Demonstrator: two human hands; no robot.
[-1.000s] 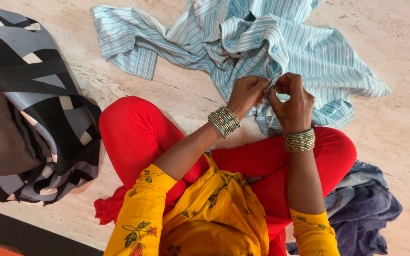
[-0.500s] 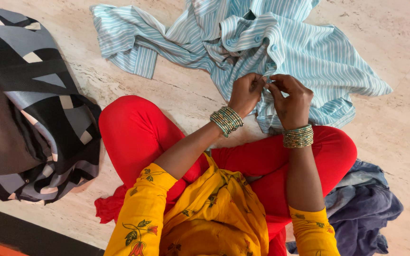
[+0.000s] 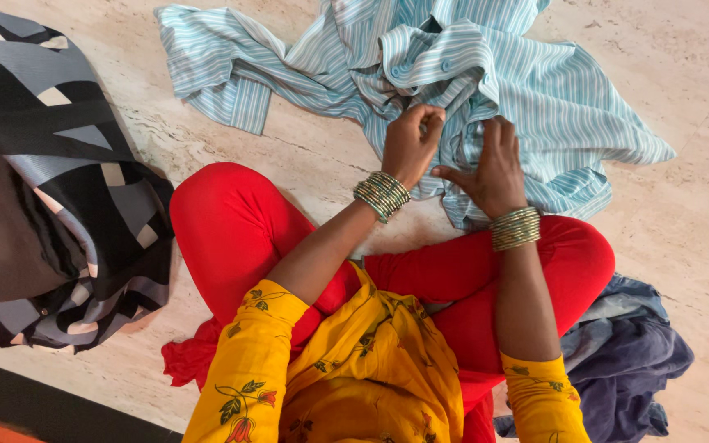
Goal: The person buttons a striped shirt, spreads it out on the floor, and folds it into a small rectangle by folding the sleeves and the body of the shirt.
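At the far left a heap of black, grey and cream patterned cloth (image 3: 59, 189) lies on the pale stone floor (image 3: 691, 189), its left side cut off by the edge of the view, so its full shape cannot be made out. Just below it a dark strip with an orange corner (image 3: 10, 414) runs out of view, too little of it showing to tell what it is. Next comes the seated person's red trouser leg (image 3: 231, 238), folded on the floor, with a yellow flowered sleeve (image 3: 244, 369) over it. Above the knees a light blue striped shirt (image 3: 568, 107) lies crumpled and spread on the floor, one sleeve trailing to the left and its top cut off by the upper edge. The left hand (image 3: 410, 143), bangles at the wrist, is curled with thumb and fingertips pinched on a fold of the shirt near its buttoned front edge; just what they pinch is hidden behind the fingers. Just beside it the right hand (image 3: 490, 168), also with bangles, rests on the shirt with fingers loosely bent and pushed into the folds; its fingertips are buried in the cloth, so I cannot tell whether it has hold of anything. At the lower right a dark blue bundle of cloth (image 3: 633, 353) sits partly hidden behind the right knee.
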